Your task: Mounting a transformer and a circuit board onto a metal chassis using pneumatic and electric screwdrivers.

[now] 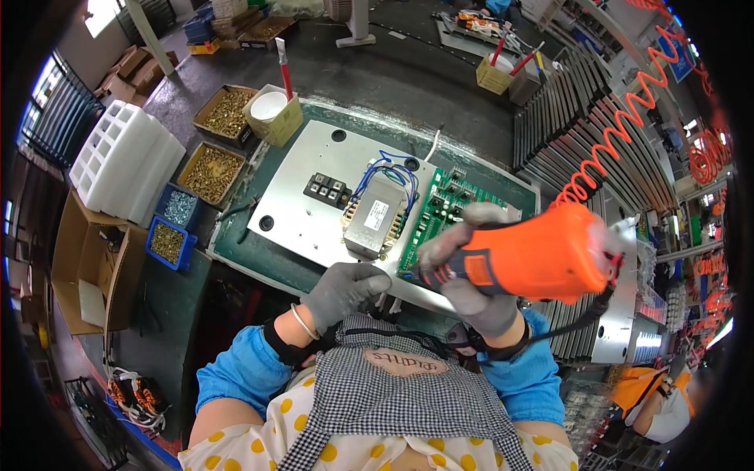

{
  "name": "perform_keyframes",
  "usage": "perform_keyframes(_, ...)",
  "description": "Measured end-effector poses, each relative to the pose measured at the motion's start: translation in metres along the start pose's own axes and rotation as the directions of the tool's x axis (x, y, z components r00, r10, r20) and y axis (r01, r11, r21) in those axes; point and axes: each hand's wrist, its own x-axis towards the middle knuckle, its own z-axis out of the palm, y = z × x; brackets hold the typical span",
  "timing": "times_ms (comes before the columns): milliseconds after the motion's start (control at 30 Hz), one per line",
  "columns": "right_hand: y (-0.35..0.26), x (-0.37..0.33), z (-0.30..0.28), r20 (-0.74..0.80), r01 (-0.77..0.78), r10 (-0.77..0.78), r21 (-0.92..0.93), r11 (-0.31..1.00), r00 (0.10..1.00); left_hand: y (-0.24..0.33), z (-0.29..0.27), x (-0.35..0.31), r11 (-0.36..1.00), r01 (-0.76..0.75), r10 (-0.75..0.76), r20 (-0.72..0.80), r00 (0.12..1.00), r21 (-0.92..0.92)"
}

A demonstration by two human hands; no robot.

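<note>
My right hand (pixel 485 308), in a grey glove, is wrapped round an orange cordless screwdriver (pixel 542 257). The tool's dark nose points left, over the near edge of a green circuit board (pixel 430 224); its tip is hard to make out. Close to the plate's front edge, my gloved left hand (pixel 344 295) has its fingers curled together, and whatever they hold is hidden. Both the board and a transformer (pixel 375 220) with blue wires sit on a silver metal plate (pixel 292 206). Left of the transformer is a black terminal module (pixel 327 189).
Under the plate lies a green work mat (pixel 236 232). Boxes of brass-coloured fasteners (pixel 210 174) and blue bins of small screws (pixel 176 207) stand at the left, beside white foam (pixel 122 161). Stacked metal panels (pixel 573 125) and a coiled orange hose (pixel 620 118) are at the right.
</note>
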Motion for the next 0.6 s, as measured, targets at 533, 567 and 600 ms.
perform_keyframes(533, -0.029, 0.017, -0.002, -0.102, 0.206, -0.182, 0.342, 0.917, 0.978, 0.014, -0.002, -0.011, 0.965, 0.017, 0.049, 0.247, 0.968, -0.261)
perform_keyframes(567, -0.035, 0.013, -0.005, -0.098, 0.214, -0.193, 0.313, 0.925, 0.976, 0.016, 0.0, -0.01, 0.973, 0.008, 0.048, 0.235, 0.971, -0.232)
perform_keyframes(600, -0.039, 0.008, -0.006, -0.228, 0.25, -0.189, 0.284, 0.926, 0.955, 0.018, 0.003, -0.009, 0.977, 0.032, 0.016, 0.225, 0.974, -0.21)
